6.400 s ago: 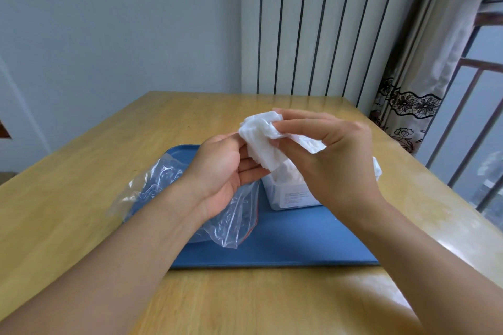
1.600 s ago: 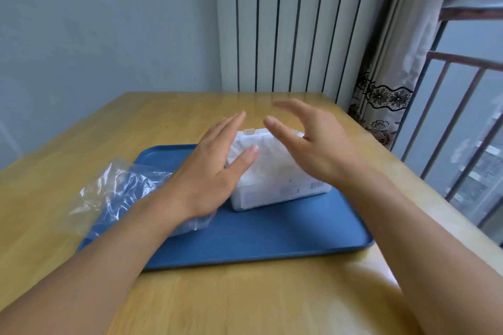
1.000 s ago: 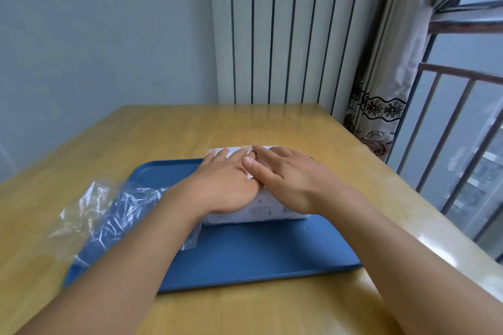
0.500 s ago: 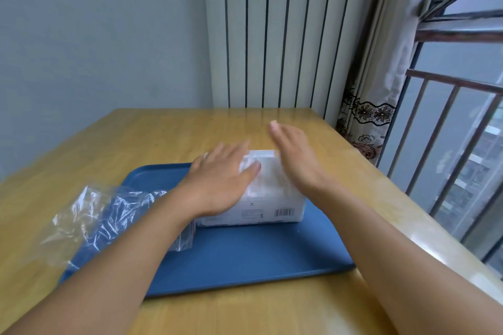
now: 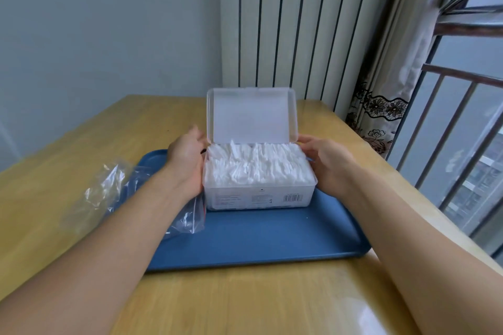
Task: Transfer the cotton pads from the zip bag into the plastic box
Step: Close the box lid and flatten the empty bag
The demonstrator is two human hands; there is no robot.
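Observation:
A translucent plastic box (image 5: 258, 196) stands on the blue tray (image 5: 258, 238), its hinged lid (image 5: 251, 114) upright at the back. White cotton pads (image 5: 255, 167) fill it to the rim. My left hand (image 5: 186, 162) presses its palm against the box's left wall, with the fingers reaching back toward the lid. My right hand (image 5: 329, 167) holds the right wall near the rim. The clear zip bag (image 5: 106, 193) lies crumpled and flat at the tray's left edge, partly under my left forearm, and no pads show inside it.
The tray sits on a wooden table (image 5: 245, 304). A white ribbed radiator (image 5: 285, 22) stands behind the table's far edge. A lace-trimmed curtain (image 5: 381, 106) and window bars (image 5: 462, 130) are close on the right.
A moment ago both hands lay on top of the box. Now they are at its two sides and the lid stands upright. The zip bag has not moved.

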